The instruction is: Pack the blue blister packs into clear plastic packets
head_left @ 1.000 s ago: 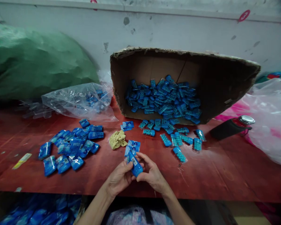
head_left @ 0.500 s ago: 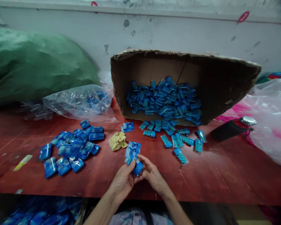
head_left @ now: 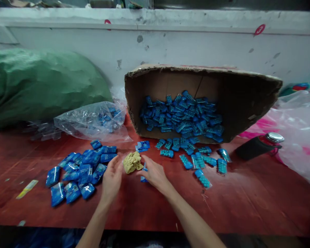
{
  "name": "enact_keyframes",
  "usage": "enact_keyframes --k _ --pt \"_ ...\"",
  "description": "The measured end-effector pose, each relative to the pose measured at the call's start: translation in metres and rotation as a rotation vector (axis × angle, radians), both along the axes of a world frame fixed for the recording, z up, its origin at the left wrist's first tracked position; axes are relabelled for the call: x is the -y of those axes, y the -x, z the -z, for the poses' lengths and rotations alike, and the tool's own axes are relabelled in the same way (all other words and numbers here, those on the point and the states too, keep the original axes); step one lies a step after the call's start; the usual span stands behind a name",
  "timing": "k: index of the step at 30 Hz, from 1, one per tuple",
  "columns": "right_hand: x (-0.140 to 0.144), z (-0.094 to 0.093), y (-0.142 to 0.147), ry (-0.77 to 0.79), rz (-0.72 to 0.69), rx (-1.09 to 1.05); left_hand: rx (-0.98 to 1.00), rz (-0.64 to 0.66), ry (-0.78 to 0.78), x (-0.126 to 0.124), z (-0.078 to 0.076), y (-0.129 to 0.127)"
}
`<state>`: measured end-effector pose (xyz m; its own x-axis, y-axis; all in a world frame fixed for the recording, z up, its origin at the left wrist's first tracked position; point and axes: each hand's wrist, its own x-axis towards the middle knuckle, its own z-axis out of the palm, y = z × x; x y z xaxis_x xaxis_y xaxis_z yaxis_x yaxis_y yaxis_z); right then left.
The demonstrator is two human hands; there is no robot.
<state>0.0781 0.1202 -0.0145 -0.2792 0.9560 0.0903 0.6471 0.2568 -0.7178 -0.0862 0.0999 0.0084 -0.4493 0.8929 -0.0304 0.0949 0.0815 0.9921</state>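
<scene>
My left hand [head_left: 112, 179] is open and empty, beside the right edge of a pile of sealed blue packets [head_left: 85, 173]. A crumpled yellowish lump [head_left: 131, 162], cloth or putty, lies between my two hands. My right hand [head_left: 154, 174] is at its right side, thumb and fingers apart; whether they touch the lump I cannot tell. Under the right hand lies a flat blue printed card [head_left: 144, 179], mostly covered by the fingers. Just behind the lump are a few more blue printed cards [head_left: 143, 145].
A cardboard box [head_left: 248, 103] on its side holds many blue blister packs [head_left: 181, 113]; several [head_left: 203, 179] lie before it. A black bottle [head_left: 253, 148] lies at right by pink-and-white plastic bags [head_left: 299, 137]. A clear bag [head_left: 74, 119], green sack [head_left: 46, 82] and yellow cutter [head_left: 27, 189] are left.
The blue packet my hands held together is out of them. My hands have parted, the left toward the pile, the right over the card by the yellow lump. The view has tilted up.
</scene>
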Motion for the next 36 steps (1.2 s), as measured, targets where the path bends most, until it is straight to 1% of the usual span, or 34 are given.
enact_keyframes --k 2,3,4,6,8,10,12,14,16,18,20,22,24,26,27,29,31,32,34,36 --pt "-0.021 0.002 0.022 -0.025 -0.039 0.165 -0.322 0.090 -0.064 -0.011 0.015 -0.007" --pt "-0.029 0.003 0.031 -0.030 -0.060 0.180 -0.441 0.141 -0.086 -0.016 0.023 -0.007" --pt "-0.035 0.004 0.037 -0.037 -0.083 0.188 -0.528 0.195 -0.095 -0.021 0.029 -0.007" --pt "-0.038 0.005 0.042 -0.055 -0.136 0.167 -0.624 0.299 -0.094 -0.027 0.043 -0.003" --pt "-0.031 0.005 0.034 -0.076 -0.177 0.148 -0.663 0.352 -0.092 -0.028 0.056 0.000" --pt "-0.017 0.006 0.016 -0.093 -0.185 0.141 -0.701 0.340 -0.103 -0.025 0.067 0.002" --pt "-0.001 0.010 -0.005 -0.107 -0.150 0.179 -0.739 0.318 -0.114 -0.023 0.075 0.001" --pt "0.013 0.018 -0.022 -0.140 -0.065 0.308 -0.759 0.311 -0.117 -0.022 0.077 -0.003" --pt "0.023 0.027 -0.031 -0.162 0.004 0.380 -0.751 0.277 -0.117 -0.020 0.074 -0.009" --pt "0.029 0.034 -0.032 -0.170 0.042 0.391 -0.702 0.194 -0.131 -0.013 0.065 -0.018" --pt "0.031 0.035 -0.031 -0.175 0.062 0.378 -0.583 0.107 -0.152 0.001 0.053 -0.028" --pt "0.033 0.031 -0.030 -0.196 0.083 0.341 -0.367 0.069 -0.125 0.020 0.043 -0.039" --pt "0.036 0.025 -0.030 -0.226 0.100 0.271 -0.084 0.048 0.020 0.037 0.037 -0.051" --pt "0.041 0.018 -0.030 -0.244 0.104 0.184 0.200 0.072 0.190 0.047 0.036 -0.061" --pt "0.044 0.016 -0.029 -0.242 0.098 0.138 0.314 0.100 0.248 0.049 0.037 -0.064" --pt "0.049 0.013 -0.027 -0.222 0.072 0.040 0.475 0.151 0.302 0.047 0.041 -0.070" --pt "0.051 0.013 -0.025 -0.181 0.075 -0.086 0.560 0.162 0.324 0.042 0.045 -0.072" --pt "0.051 0.014 -0.025 -0.150 0.099 -0.156 0.584 0.152 0.334 0.040 0.047 -0.073" --pt "0.048 0.015 -0.025 -0.061 0.167 -0.281 0.612 0.135 0.346 0.036 0.049 -0.073" --pt "0.045 0.016 -0.026 0.023 0.184 -0.346 0.617 0.124 0.347 0.035 0.050 -0.073"
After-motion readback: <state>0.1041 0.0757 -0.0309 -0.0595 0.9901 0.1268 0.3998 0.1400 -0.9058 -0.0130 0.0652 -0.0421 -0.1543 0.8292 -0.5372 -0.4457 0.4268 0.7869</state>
